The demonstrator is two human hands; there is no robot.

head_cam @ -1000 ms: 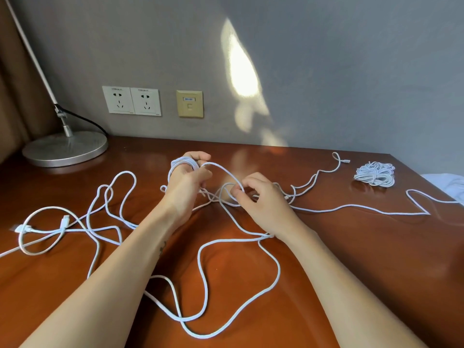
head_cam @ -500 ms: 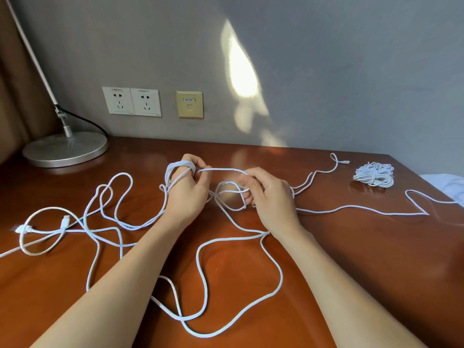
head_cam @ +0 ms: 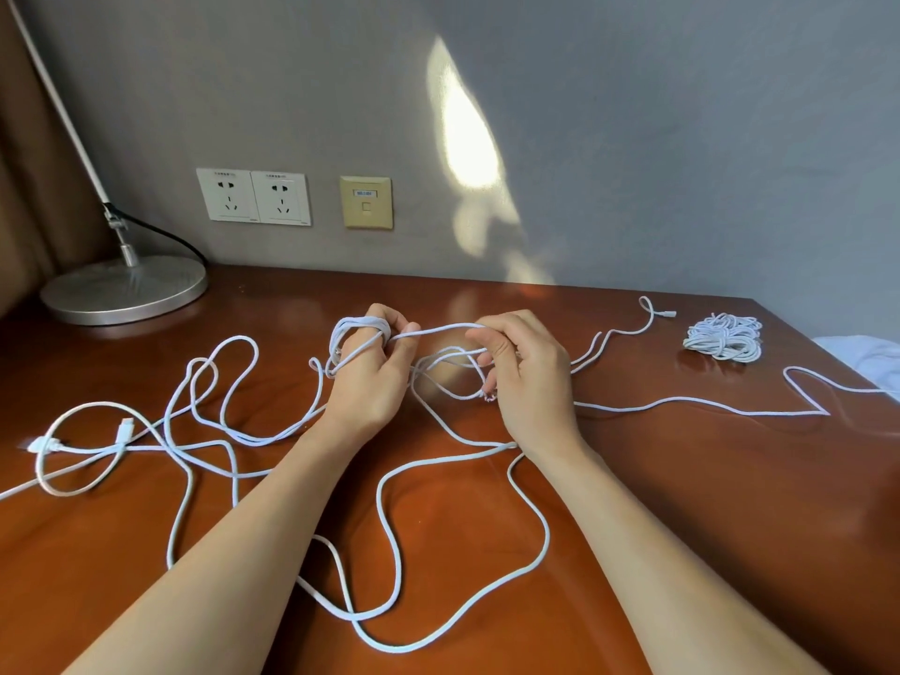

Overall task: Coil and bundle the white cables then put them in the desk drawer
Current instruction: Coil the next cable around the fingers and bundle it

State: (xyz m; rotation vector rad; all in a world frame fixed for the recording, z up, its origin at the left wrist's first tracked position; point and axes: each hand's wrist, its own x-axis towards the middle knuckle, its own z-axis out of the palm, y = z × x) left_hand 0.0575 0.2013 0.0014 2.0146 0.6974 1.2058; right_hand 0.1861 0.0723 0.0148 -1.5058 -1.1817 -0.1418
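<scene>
A long white cable sprawls in loose loops over the brown desk. Several turns of it are wound around the fingers of my left hand, which holds the small coil at the desk's middle. My right hand, just to the right, pinches the strand that runs taut from the coil to its fingers. A second white cable with plugs lies in loops at the left. A finished white bundle rests at the back right.
A lamp with a round metal base stands at the back left, its pole leaning up left. Wall sockets sit above the desk. White cloth shows past the desk's right edge. One cable tail trails to the right.
My right hand has lifted and carried the strand up and across toward my left hand's fingers, pulling it taut. The loose loops on the desk have shifted slightly.
</scene>
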